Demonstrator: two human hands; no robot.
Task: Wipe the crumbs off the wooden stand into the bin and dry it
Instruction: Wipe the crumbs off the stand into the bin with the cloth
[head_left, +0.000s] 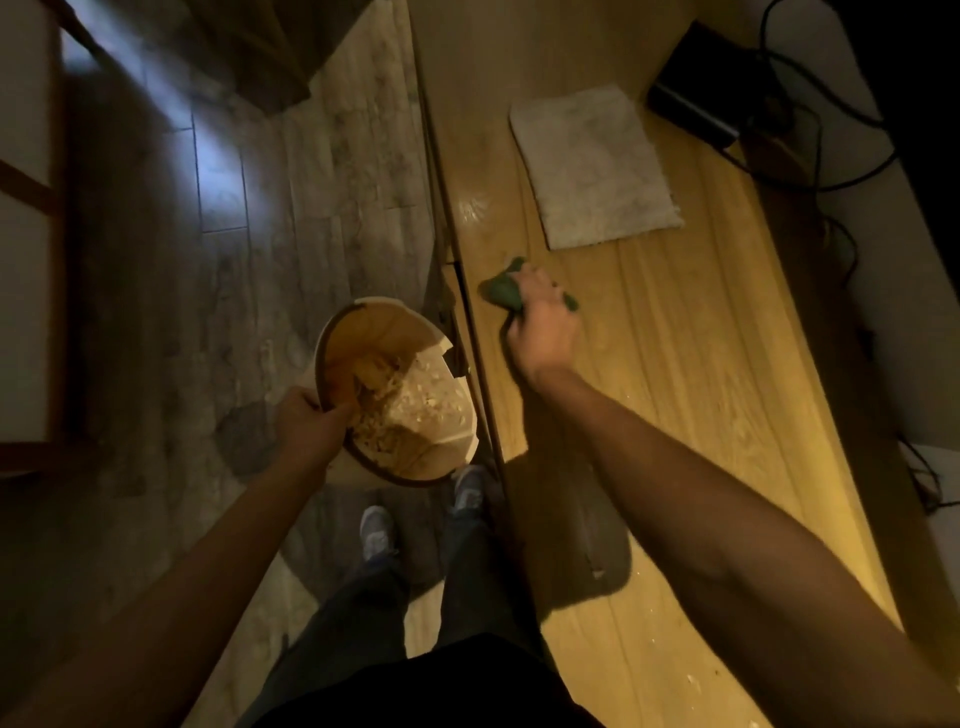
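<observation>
At the lower middle of the frame, the left hand (306, 421) grips the rim of the round bin (363, 332), holding it just beside the edge of the wooden stand (701, 374), likely to catch what gets swept off; pale crumbs (415, 402) already lie inside. Farther up, the right hand (540, 322) is clenched around a crumpled green cloth (501, 291) pressed on the smooth, grained top. Beyond, a flat, nubbly grey towel (597, 166) waits, presumably for drying.

The person wears dark trousers (395, 597), a black top (441, 691) and grey sport shoes (376, 530) with light laces. Both forearms are bare, without sleeves or watch.
</observation>
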